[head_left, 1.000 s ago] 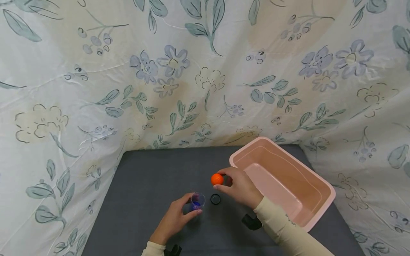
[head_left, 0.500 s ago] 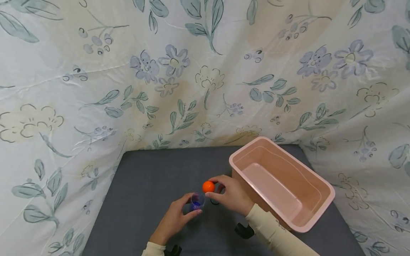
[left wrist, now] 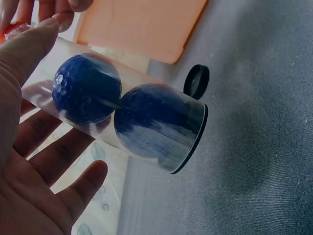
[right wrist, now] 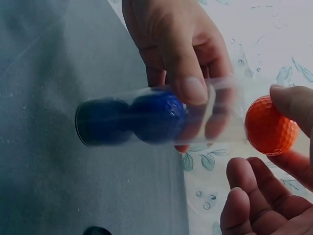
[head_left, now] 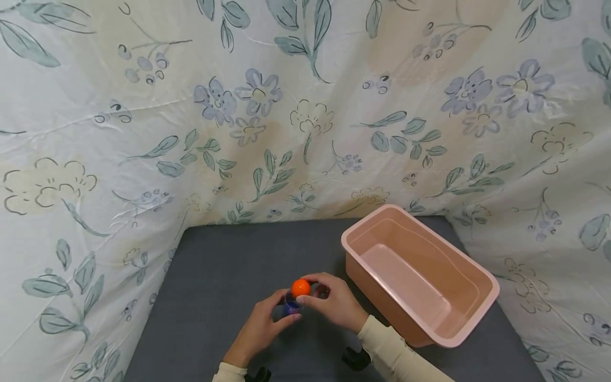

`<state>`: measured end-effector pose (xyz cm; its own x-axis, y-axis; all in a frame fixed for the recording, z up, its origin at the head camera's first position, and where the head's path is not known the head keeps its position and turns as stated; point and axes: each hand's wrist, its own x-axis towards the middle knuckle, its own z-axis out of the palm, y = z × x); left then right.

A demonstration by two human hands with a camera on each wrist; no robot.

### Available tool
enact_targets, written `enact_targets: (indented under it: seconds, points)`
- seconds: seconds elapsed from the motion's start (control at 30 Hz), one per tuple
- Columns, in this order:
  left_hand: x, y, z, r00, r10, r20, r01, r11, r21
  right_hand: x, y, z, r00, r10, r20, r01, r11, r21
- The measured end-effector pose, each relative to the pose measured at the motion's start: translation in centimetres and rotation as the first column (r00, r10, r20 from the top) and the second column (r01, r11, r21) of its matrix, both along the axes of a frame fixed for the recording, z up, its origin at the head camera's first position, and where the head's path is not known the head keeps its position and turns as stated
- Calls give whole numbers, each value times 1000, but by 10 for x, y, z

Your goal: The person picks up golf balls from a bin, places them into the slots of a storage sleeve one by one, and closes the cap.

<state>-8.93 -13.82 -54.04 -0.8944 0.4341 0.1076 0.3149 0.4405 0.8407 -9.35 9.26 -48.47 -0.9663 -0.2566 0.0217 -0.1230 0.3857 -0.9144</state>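
Note:
My left hand (head_left: 262,320) grips a clear plastic tube (left wrist: 110,139) near its open top. Two dark blue golf balls (left wrist: 88,88) are stacked inside, down to the black-rimmed bottom end. An orange golf ball (right wrist: 271,125) is pinched between the thumb and finger of my right hand (head_left: 338,304). It sits right at the tube's open mouth in the right wrist view and overlaps that mouth in the head view. A small round black cap (left wrist: 196,82) lies on the table beside the tube's lower end; my right hand hides it in the head view.
A pink plastic tub (head_left: 350,241) stands on the right of the dark grey table (head_left: 238,260), just beyond my right hand. Floral cloth (head_left: 267,175) hangs behind the table and along both sides.
My right hand has brought the orange golf ball leftward and down from near the tub to the tube's mouth. The left hand and tube have stayed in place.

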Motion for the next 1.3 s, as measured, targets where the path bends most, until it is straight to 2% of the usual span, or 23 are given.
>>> enact_targets:
  seconds: [0.2,0.33,0.6,0.87,1.3]
  points:
    - [-1,1,1,1000,2,12,-2,1000,5,1,-5,-4,999,17,33,-16,999,-32]
    - [-2,2,2,1000,15,23,-15,1000,5,1,-7,-6,999,26,21,-25,999,-29]
    - [-3,4,0,1000,10,-11,-10,1000,-14,-1,-6,-8,997,71,43,-69,997,-27]
    - [-3,6,-6,1000,28,-9,-28,1000,-3,-6,1,-8,999,35,35,-34,999,-20]
    - [-5,4,-14,998,68,13,-68,998,-16,-16,8,-31,999,-32,17,32,999,35]
